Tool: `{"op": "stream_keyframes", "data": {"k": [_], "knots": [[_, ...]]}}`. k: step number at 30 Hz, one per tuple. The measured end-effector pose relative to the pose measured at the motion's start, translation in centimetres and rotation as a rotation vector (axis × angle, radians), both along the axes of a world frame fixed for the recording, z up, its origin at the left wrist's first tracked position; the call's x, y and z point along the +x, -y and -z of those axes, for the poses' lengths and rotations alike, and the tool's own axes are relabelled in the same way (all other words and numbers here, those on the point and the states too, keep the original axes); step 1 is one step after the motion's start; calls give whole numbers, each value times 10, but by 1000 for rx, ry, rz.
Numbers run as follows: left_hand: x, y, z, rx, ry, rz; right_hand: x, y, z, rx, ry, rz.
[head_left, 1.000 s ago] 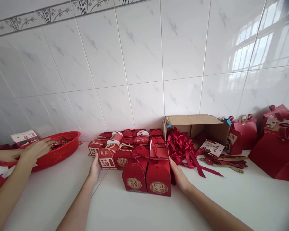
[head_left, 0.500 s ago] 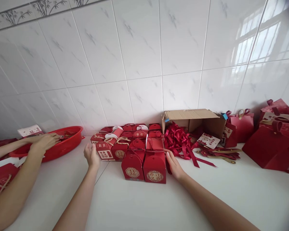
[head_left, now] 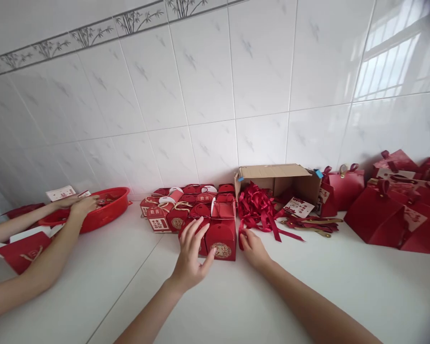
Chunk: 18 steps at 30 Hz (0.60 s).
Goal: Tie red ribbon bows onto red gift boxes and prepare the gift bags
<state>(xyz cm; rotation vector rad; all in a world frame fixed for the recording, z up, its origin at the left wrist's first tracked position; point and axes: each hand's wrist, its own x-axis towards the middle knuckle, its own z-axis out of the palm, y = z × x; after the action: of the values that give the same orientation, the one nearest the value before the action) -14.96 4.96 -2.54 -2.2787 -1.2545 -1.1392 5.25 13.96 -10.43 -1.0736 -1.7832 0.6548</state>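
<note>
Two red gift boxes with round gold emblems stand side by side in front of me; the right-hand gift box point(head_left: 221, 240) shows its emblem plainly. My left hand point(head_left: 191, 253) is open before them, fingers spread, partly covering the left box. I cannot tell whether its fingertips touch the cardboard. Just right of the boxes, my right hand point(head_left: 254, 248) has its fingers closed on a dark red strip point(head_left: 241, 237), mostly hidden by the fingers. Behind are several smaller red boxes point(head_left: 159, 222) with cord ties.
A cardboard carton point(head_left: 277, 171) lies on its side, red ribbons point(head_left: 258, 210) spilling out. Straps point(head_left: 315, 223) and a printed card point(head_left: 298, 207) lie beside it. Red bags point(head_left: 376, 215) stand right. At left, a co-worker's hands point(head_left: 82, 206) reach into a red basin point(head_left: 107, 217).
My left hand has moved right, from beside the smaller boxes to the front of the two gift boxes. My right hand's fingers have curled in. The view has shifted slightly.
</note>
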Motion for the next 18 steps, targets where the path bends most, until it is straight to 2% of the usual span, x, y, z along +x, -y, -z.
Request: {"op": "stream_keyframes", "data": {"k": [4, 8, 11, 13, 15, 16, 18], "knots": [[26, 1, 15, -104, -124, 178, 48, 13, 1, 137, 256, -67], [51, -8, 45, -256, -235, 361, 107, 11, 4, 182, 408, 111], [57, -5, 56, -306, -198, 404, 128, 7, 9, 191, 446, 222], [53, 3, 46, -266, -146, 448, 128, 8, 13, 213, 446, 225], [41, 11, 23, -199, -24, 444, 122, 11, 17, 248, 457, 193], [31, 11, 8, -172, 77, 387, 118, 13, 19, 269, 469, 176], [2, -1, -26, -111, 361, 136, 113, 16, 23, 306, 494, 155]]}}
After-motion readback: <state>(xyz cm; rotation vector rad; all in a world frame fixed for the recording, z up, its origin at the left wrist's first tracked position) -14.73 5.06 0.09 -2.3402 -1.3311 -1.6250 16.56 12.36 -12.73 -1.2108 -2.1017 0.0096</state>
